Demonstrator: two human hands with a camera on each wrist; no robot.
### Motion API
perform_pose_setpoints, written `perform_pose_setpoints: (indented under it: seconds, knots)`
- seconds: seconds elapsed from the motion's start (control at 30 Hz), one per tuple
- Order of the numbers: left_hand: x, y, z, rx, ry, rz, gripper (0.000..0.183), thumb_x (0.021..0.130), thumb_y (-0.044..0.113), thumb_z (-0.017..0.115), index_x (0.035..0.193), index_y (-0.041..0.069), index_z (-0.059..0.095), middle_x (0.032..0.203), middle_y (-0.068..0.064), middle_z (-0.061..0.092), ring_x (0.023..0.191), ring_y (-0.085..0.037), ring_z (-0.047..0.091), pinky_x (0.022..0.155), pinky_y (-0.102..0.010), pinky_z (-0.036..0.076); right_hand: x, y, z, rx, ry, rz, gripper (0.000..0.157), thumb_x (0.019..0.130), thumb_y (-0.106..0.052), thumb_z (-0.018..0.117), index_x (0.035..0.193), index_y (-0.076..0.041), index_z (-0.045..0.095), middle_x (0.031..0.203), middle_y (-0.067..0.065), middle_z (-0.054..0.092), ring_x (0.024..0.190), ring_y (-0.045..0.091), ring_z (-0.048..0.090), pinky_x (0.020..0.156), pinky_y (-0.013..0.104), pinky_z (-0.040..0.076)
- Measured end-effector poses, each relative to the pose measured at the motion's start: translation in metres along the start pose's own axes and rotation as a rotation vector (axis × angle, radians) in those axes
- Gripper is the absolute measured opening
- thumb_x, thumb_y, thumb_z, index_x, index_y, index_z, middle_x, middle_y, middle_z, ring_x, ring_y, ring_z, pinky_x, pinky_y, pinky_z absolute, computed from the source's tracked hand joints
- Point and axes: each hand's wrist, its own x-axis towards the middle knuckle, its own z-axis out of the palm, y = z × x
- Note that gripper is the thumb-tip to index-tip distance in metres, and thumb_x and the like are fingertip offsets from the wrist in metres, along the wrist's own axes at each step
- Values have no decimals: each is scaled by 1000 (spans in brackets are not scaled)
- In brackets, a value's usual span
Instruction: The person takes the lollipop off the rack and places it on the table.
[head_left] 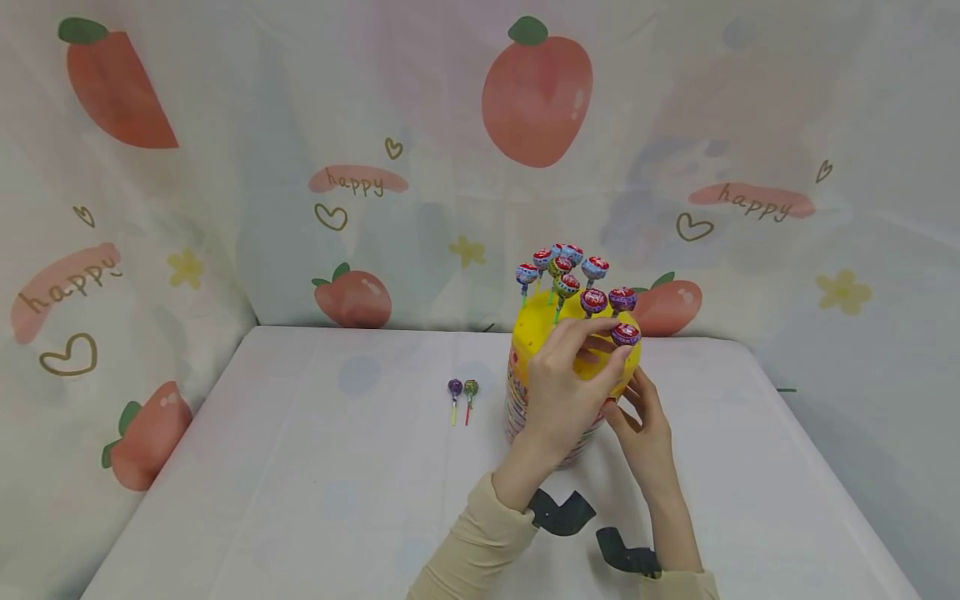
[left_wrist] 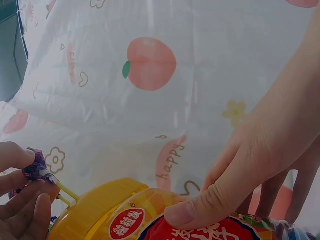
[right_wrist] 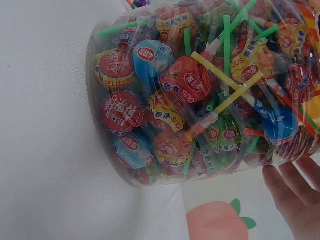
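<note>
My left hand (head_left: 566, 379) reaches over the jar's yellow lid (head_left: 534, 325) and pinches a purple-wrapped lollipop (head_left: 626, 334) by its head. In the left wrist view, the yellow stick (left_wrist: 66, 190) below that lollipop runs down to the lid. My right hand (head_left: 643, 429) holds the clear jar (right_wrist: 165, 117) at its upper right side, thumb pressed on the red label (left_wrist: 185, 231). Several wrapped lollipops with coloured sticks fill the jar. More lollipops (head_left: 567, 286) stand upright in the lid, toward its back.
Two lollipops, one purple (head_left: 454, 388) and one green (head_left: 470, 389), lie on the white tabletop (head_left: 337, 467) left of the jar. Behind the table hangs a backdrop (head_left: 435, 100) printed with peaches. Black straps (head_left: 562, 512) show at both wrists.
</note>
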Motion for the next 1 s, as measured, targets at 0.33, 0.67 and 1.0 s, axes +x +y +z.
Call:
perform_pose_setpoints:
  seconds: [0.33,0.67,1.0]
  knots:
    - [-1,-4,0,-81,-4,-34,27,89,15,68,114,5,63,104,-10,64,89,-18,65,79,-14,54,0,2,1,4,-9,-7,66,95,-17,58,152,-24,25,152,8,36,137,28,39,89,-1,36]
    - [1,-6,-1,-131,-10,-46,28,90,15,66,116,6,62,107,-10,64,92,-19,65,78,-16,54,1,2,0,-3,-3,-15,66,95,-17,59,152,-22,26,152,9,36,138,31,39,90,-1,35]
    - [2,-2,-2,-144,3,-36,29,90,15,67,118,6,62,106,-10,65,92,-18,65,77,-17,55,1,3,-1,-4,-6,-6,67,95,-18,59,152,-23,25,153,9,35,138,32,38,89,-2,35]
